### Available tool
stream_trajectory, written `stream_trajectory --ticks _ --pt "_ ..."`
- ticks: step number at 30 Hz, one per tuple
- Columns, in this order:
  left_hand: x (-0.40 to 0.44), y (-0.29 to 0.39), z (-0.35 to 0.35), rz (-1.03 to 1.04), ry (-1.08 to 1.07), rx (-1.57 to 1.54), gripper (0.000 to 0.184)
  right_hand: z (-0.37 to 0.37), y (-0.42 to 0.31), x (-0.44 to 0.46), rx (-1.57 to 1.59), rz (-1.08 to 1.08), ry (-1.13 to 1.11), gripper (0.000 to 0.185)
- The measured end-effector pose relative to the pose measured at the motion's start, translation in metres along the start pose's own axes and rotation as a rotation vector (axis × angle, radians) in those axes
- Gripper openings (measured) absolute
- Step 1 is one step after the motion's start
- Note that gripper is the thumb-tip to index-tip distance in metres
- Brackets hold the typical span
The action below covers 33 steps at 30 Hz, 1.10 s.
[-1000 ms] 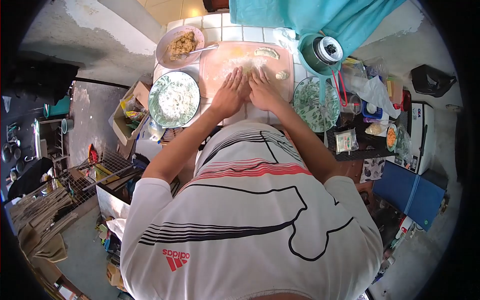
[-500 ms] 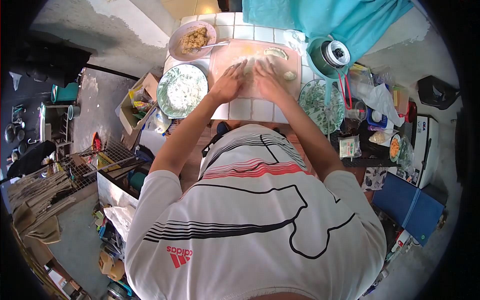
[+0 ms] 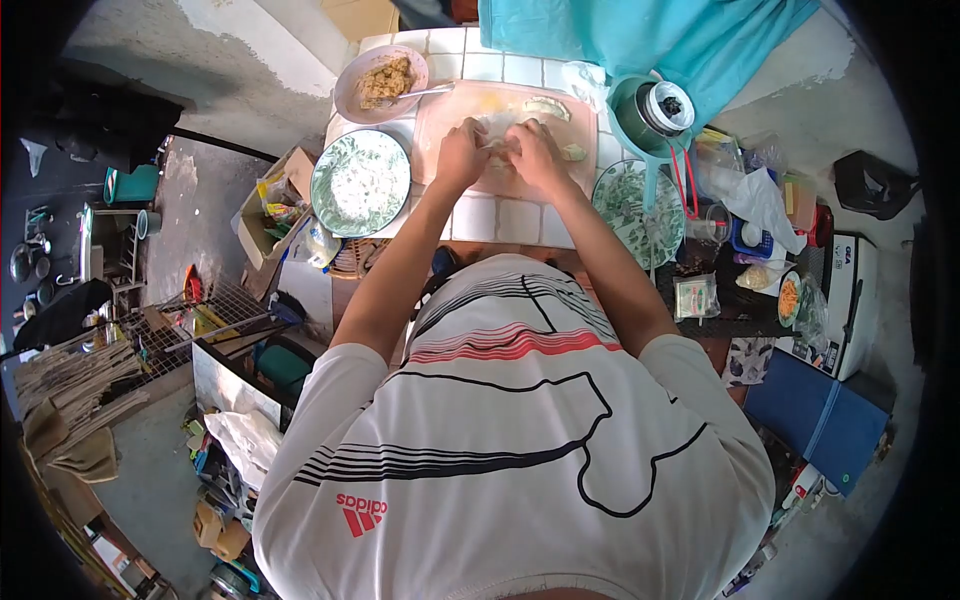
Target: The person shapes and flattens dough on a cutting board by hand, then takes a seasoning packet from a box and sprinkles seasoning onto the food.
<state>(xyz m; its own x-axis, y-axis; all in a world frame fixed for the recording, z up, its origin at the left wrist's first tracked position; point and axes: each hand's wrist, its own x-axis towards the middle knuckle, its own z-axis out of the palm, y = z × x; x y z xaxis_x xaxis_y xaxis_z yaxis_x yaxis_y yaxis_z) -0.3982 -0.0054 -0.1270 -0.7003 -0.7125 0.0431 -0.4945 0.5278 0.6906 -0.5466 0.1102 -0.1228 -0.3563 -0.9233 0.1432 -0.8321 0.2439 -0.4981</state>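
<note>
On the pink cutting board, my left hand has curled fingers at the left edge of a thin whitish dough sheet. Facing it, my right hand pinches the right side of the same sheet. The fingertips are partly hidden behind the knuckles. A folded, filled dumpling lies behind my right hand, and a small lump of dough sits just to its right. Flour dusts the board.
At the back left stands a bowl of brown filling with a spoon. A plate of white flour is left of the board. To the right are a green-patterned plate and a teal pan with a jar inside. A teal cloth hangs behind.
My hands were flat with fingers spread on the board. Now the fingers are curled in and lift the edges of the dough sheet. The view has shifted slightly.
</note>
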Motion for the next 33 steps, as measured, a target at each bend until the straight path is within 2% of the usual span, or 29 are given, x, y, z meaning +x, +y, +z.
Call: stream_trajectory --ticks 1,2,3,5,8,9,10,11,14,16,19,21,23,26,27,29,33 --pt "0.002 -0.001 -0.002 -0.061 -0.054 -0.161 0.030 0.003 0.004 0.004 0.153 0.005 -0.032 0.038" --pt "0.001 -0.003 -0.004 -0.061 -0.055 -0.160 0.030 0.008 0.008 0.004 0.307 0.010 -0.066 0.039" --pt "0.002 -0.004 -0.008 0.010 -0.062 -0.135 0.027 0.005 0.005 0.004 0.308 0.011 -0.064 0.039" --pt "0.004 -0.004 -0.013 0.084 -0.070 -0.109 0.025 0.000 0.000 0.005 0.531 0.042 -0.126 0.034" --pt "0.007 -0.007 -0.015 0.009 -0.069 -0.169 0.020 0.005 0.006 0.010 0.451 -0.020 -0.097 0.028" --pt "0.010 -0.013 -0.013 -0.069 -0.130 -0.305 0.020 0.004 0.004 0.008 0.452 -0.019 -0.097 0.028" --pt "0.016 -0.018 -0.012 -0.141 -0.185 -0.439 0.021 0.002 0.003 0.008 0.588 0.128 -0.212 0.026" --pt "0.023 -0.023 -0.011 -0.129 -0.180 -0.437 0.021 -0.002 0.002 0.013 0.721 0.273 -0.322 0.023" --pt "0.013 -0.006 -0.027 -0.176 -0.215 -0.465 0.030 -0.001 0.007 0.015 0.766 0.367 -0.319 0.020" --pt "0.012 -0.011 -0.028 -0.395 -0.406 -1.115 0.039 0.002 0.011 0.017 0.859 0.378 -0.300 0.020" --pt "0.005 -0.012 -0.023 -0.399 -0.474 -0.988 0.040 0.004 0.012 0.014 1.016 0.413 -0.313 0.022" --pt "0.002 -0.010 -0.025 -0.424 -0.442 -0.992 0.038 0.001 0.016 0.016 1.079 0.434 -0.333 0.023" --pt "0.001 -0.010 -0.027 -0.458 -0.447 -0.940 0.035 0.000 0.023 0.014 1.219 0.481 -0.429 0.026" --pt "0.002 -0.009 -0.032 -0.458 -0.457 -1.002 0.035 -0.023 0.012 0.012 1.311 0.537 -0.451 0.030" --pt "0.003 -0.008 -0.033 -0.463 -0.460 -1.002 0.035 -0.021 0.012 0.014 1.313 0.542 -0.452 0.030" --pt "0.008 -0.006 -0.034 -0.382 -0.491 -0.836 0.033 -0.017 0.012 0.019 0.986 0.506 -0.474 0.031" --pt "0.013 -0.007 -0.042 -0.322 -0.506 -0.868 0.031 -0.010 0.018 0.026 0.999 0.521 -0.424 0.031"
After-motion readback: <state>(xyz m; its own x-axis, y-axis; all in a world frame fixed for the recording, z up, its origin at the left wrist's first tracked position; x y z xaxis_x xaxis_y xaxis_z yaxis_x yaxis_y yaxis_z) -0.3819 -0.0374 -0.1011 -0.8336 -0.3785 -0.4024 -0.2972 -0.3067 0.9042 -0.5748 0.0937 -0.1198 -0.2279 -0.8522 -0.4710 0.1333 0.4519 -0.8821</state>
